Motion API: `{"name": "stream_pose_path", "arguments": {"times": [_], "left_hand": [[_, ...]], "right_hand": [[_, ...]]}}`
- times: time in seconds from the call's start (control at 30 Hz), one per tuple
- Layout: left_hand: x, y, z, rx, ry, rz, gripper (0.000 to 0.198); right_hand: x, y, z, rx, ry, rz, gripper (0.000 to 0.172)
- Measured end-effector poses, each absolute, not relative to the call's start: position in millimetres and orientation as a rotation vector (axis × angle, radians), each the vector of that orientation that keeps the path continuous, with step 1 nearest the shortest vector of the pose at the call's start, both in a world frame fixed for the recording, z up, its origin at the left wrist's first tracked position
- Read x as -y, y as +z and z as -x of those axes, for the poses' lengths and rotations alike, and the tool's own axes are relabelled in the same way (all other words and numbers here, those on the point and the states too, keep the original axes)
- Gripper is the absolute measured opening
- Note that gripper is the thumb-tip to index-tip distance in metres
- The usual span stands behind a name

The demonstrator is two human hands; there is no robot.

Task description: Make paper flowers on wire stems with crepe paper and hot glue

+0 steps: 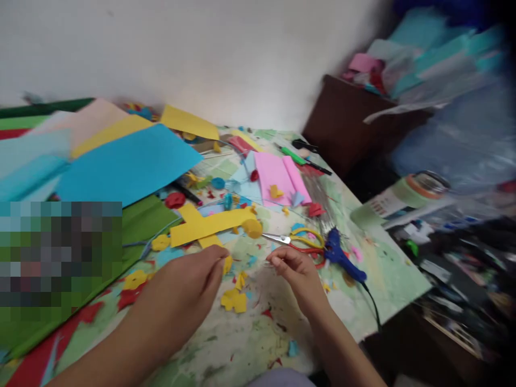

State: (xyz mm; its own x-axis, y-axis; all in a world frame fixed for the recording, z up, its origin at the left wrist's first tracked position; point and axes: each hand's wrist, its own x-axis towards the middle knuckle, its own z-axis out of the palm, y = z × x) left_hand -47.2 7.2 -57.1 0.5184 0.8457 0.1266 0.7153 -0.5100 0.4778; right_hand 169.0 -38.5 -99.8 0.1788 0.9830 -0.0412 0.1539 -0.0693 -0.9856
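My left hand (189,285) is closed in a pinch, with a small yellow paper piece (228,265) showing at its fingertips. To its right, my right hand (298,274) has thumb and finger pressed together; whatever they hold is too small to make out. Just below the gap between the hands lies a yellow paper flower (234,300). Scissors (308,242) with yellow and red handles rest beyond my right hand, next to a blue glue gun (342,258). Yellow paper strips (213,224) lie crossed beyond my left hand.
Colored sheets, including a blue sheet (129,161), cover the left side. Folded pink paper (278,177) and a green cutter (293,156) lie farther back. A bottle (403,196) stands tilted in view at the right edge. The glue gun's cord (373,306) hangs over the table edge.
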Motion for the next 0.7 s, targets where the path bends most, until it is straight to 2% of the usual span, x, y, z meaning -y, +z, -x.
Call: {"name": "stream_pose_path", "arguments": {"times": [0.1,0.2,0.33,0.5,0.7], "left_hand": [[-10,-66,56,-1.320,0.498,-2.504,0.027],[-12,-71,57,-1.393,0.455,-2.554,0.029],[-10,-67,49,-1.385,0.334,-2.598,0.028],[10,-57,36,-1.402,-0.040,-2.605,0.032],[20,-55,25,-1.294,-0.319,-2.566,0.045]], "right_hand": [[55,-101,-214,1.446,0.400,1.776,0.019],[70,-111,-260,1.490,-0.154,2.137,0.039],[79,-132,-296,1.675,-0.228,2.256,0.057],[81,-139,-303,1.641,-0.274,2.279,0.051],[87,-126,-286,1.528,-0.272,2.019,0.048]]}}
